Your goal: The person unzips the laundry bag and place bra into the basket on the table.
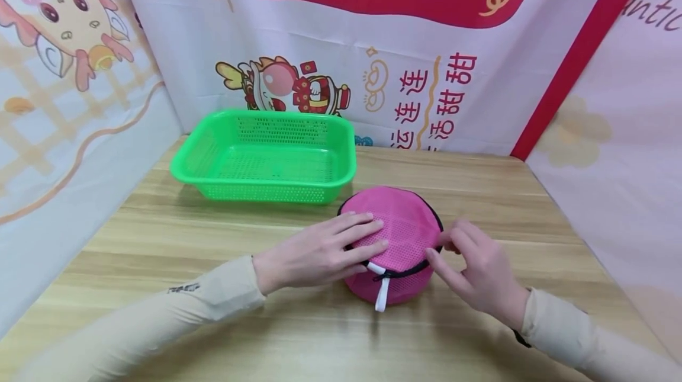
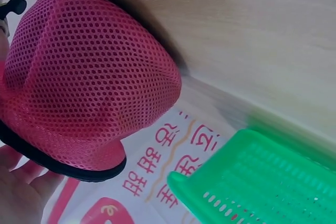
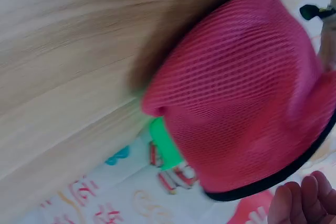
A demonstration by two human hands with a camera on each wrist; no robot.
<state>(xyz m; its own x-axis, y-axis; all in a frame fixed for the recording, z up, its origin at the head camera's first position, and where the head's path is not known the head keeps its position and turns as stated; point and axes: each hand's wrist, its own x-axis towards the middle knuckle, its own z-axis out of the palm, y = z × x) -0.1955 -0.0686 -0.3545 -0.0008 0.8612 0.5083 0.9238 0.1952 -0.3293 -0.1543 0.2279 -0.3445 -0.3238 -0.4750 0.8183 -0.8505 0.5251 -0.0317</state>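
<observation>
A round pink mesh bag [image 1: 396, 225] with a black zipper edge and a white pull tab [image 1: 382, 293] stands on the table. My left hand [image 1: 325, 252] rests on its top from the left, fingers spread and nearly straight across the mesh. At the bag's right side is my right hand [image 1: 479, 269], fingers loosely bent, with thumb and index fingertips right at the black edge. In the right wrist view, fingers [image 3: 302, 203] of that hand show just beyond the black rim. The left wrist view shows the bag's mesh side [image 2: 94, 66] bulging outward, fingertips behind its rim.
A green perforated plastic basket [image 1: 263, 189] stands at the back left of the wooden table [image 1: 298, 340], close behind the bag. Printed cloths [image 1: 341, 32] hang behind the table and along both sides.
</observation>
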